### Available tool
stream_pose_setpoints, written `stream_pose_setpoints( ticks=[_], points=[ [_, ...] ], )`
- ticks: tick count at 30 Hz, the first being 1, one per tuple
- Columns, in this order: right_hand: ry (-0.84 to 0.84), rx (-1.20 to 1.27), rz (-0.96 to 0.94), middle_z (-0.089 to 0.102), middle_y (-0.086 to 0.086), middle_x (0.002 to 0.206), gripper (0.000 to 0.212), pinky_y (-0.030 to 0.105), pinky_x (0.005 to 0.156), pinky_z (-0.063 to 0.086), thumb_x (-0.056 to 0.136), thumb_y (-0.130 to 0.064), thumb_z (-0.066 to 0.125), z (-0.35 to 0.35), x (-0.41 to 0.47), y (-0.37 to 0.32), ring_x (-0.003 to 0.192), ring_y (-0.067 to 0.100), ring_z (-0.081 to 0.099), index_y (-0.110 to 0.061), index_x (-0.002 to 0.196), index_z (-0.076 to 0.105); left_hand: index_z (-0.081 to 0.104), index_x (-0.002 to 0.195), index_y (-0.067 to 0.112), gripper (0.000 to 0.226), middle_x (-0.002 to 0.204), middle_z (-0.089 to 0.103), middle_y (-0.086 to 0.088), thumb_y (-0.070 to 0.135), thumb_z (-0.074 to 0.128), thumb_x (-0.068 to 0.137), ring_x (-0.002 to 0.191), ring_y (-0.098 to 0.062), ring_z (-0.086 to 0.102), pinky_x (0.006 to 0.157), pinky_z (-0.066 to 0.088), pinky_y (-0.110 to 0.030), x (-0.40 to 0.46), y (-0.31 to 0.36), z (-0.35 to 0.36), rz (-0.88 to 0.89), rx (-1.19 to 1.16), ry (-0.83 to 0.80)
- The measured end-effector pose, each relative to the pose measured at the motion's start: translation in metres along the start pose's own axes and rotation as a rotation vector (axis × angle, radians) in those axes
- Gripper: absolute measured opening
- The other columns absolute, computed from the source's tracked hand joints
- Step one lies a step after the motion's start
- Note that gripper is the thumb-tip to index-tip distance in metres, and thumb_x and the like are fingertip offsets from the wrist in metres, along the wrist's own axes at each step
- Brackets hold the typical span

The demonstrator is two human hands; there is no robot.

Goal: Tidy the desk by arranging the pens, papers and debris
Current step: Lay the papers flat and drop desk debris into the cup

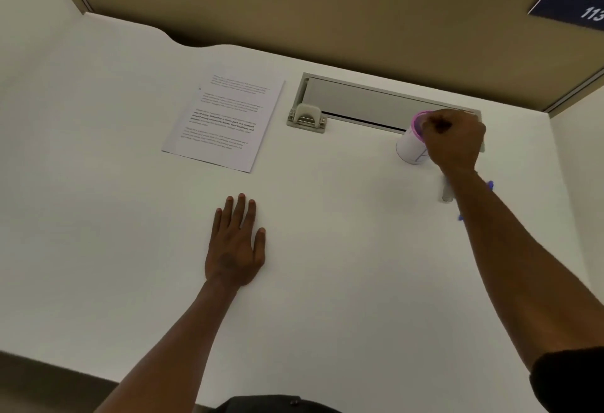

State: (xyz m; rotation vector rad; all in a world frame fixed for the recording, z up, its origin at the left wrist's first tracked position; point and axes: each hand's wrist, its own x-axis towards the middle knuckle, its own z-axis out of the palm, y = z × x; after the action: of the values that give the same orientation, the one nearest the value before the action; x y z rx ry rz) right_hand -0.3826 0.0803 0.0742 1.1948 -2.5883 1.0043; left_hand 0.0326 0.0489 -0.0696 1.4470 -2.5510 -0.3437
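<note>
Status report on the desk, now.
Left hand flat on desk, empty. Right hand closed at rim of cup. Pens loose under right forearm. Paper lies apart.

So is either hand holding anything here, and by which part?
The right hand is closed over the pink rim of the white cup; what its fingers hold cannot be told. The left hand lies flat on the desk, holding nothing.

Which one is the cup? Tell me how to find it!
Find the long grey slot at the back of the white desk. At its right end, under the closed right hand, stands the cup: white, round, with a pink rim, unlike the flat printed paper.
</note>
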Motion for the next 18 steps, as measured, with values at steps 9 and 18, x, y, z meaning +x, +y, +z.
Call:
stream_pose_setpoints(
  ticks=[9, 18],
  points=[
    [-0.703, 0.069, -0.172, 0.025, 0.007, 0.158, 0.061, 0.030, 0.121, 0.013, 0.098, -0.039, 0.049, 0.064, -0.209, -0.052, 0.148, 0.019, 0.018, -0.010, 0.149, 0.032, 0.020, 0.157, 0.016, 0.064, 0.166, 0.012, -0.005, 0.042, 0.030, 0.099, 0.154, -0.022, 0.003, 0.125, 0.011, -0.044, -0.001, 0.000, -0.002, -0.005, 0.001, -0.022],
    [-0.774, -0.218, -0.498, -0.011, 0.009, 0.162, 0.072, 0.043, 0.122, 0.002, 0.100, -0.054, 0.013, 0.091, -0.287, -0.089, 0.148, 0.019, -0.017, -0.009, 0.153, -0.004, 0.022, 0.156, 0.014, 0.064, 0.165, 0.015, -0.007, 0.040, 0.032, 0.099, 0.154, -0.024, 0.007, 0.125, 0.012, -0.046, -0.001, 0.000, -0.001, 0.004, -0.005, -0.011]
  ],
)
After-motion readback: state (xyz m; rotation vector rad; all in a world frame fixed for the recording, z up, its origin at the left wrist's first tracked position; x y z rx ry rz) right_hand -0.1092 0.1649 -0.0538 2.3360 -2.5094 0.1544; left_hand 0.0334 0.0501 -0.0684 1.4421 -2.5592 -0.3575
